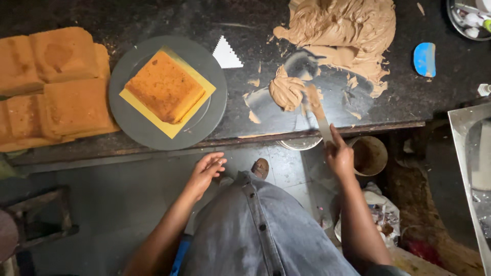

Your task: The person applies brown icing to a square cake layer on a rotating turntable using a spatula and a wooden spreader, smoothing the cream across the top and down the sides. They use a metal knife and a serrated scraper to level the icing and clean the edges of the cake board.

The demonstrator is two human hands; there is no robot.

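My right hand [339,156] grips the handle of a palette knife [318,112]. Its blade is smeared with brown cream and touches a small lump of cream [286,91] on the dark counter [153,20]. A big mound of the same brown cream [342,28] lies further back. My left hand [207,171] hangs below the counter edge, fingers apart, holding nothing. Just above it sits a grey round turntable [138,125] with a square sponge cake [164,86] on a yellow board.
Several more square sponge cakes [56,87] are stacked at the left. A white toothed scraper [226,53] lies beside the turntable, a blue scraper [424,59] at the right. A brown-smeared bucket [369,156] stands under the counter. A metal tray edge [468,168] shows at right.
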